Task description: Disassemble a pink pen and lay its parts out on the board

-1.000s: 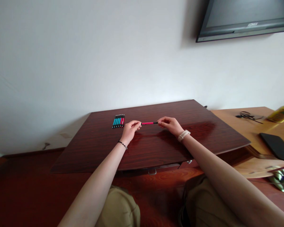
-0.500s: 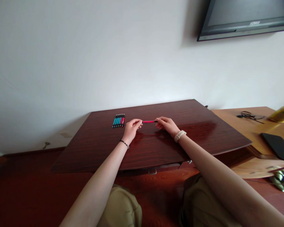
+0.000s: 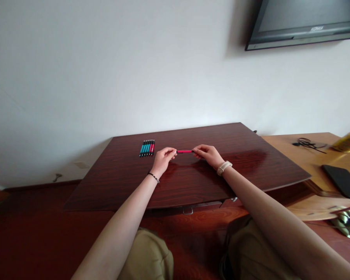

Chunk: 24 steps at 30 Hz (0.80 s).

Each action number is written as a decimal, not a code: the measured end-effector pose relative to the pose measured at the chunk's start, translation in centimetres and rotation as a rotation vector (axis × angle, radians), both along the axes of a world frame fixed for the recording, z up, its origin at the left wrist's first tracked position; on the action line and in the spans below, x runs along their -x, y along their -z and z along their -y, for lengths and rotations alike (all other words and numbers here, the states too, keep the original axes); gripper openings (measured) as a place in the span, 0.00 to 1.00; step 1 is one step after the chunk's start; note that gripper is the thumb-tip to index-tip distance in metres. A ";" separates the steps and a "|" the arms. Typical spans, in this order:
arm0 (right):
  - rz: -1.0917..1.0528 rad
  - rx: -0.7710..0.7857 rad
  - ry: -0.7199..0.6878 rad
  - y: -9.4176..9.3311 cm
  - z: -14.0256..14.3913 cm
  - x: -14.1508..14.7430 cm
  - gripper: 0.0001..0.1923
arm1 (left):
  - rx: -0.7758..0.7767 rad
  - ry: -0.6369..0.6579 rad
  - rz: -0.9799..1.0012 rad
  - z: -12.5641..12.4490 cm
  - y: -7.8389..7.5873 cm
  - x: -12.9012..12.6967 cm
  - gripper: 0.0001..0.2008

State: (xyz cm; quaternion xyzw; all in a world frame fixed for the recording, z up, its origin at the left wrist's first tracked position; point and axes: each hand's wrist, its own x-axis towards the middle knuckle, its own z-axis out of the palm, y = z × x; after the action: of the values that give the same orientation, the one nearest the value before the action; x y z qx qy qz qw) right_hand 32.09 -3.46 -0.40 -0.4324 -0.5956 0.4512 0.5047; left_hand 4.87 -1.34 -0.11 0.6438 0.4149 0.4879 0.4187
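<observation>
Left hand [image 3: 163,158] and right hand [image 3: 207,154] each pinch one end of a pink pen [image 3: 184,151], fingertips closed on it, the pen level and crosswise just above the tabletop [image 3: 192,182], toward the far edge, left of the middle. Pen: slim pink barrel, dark at the right tip; any print on it too small to read. Left wrist carries a thin dark bracelet [image 3: 153,177]; right wrist a pale watch [image 3: 224,168]. Just left of the left hand, near the far left corner, a row of pens [image 3: 147,148] lies side by side, touching, mostly teal with one pink at the right. On the wall above right, a television [image 3: 303,21] with small lettering on its lower frame, unreadable.
</observation>
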 end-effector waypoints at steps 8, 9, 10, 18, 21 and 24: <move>0.018 -0.050 -0.008 0.5 0.0 -0.5 0.24 | 0.004 -0.001 0.005 0.1 0.0 0.1 0.18; 0.027 -0.060 -0.005 0.6 -0.1 -0.5 0.23 | 0.004 0.001 0.006 0.1 0.1 0.1 0.18; 0.036 -0.073 -0.003 0.7 -0.2 -0.6 0.23 | 0.004 0.002 0.006 0.1 0.1 0.1 0.18; -0.007 -0.021 -0.004 0.8 -0.6 0.2 0.26 | -0.017 -0.022 0.031 -0.3 0.2 -0.1 0.18; -0.044 0.025 -0.001 0.6 -0.6 0.7 0.26 | -0.025 -0.018 0.029 -0.3 0.1 -0.2 0.18; -0.015 -0.025 -0.005 0.5 -0.8 0.9 0.23 | -0.024 -0.016 0.025 -0.3 0.0 -0.2 0.18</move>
State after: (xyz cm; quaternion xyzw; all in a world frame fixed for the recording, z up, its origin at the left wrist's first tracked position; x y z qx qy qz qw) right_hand 31.20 -2.70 -0.90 -0.4212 -0.5986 0.4483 0.5132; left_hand 5.08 -1.06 -0.14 0.6394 0.4089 0.5040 0.4123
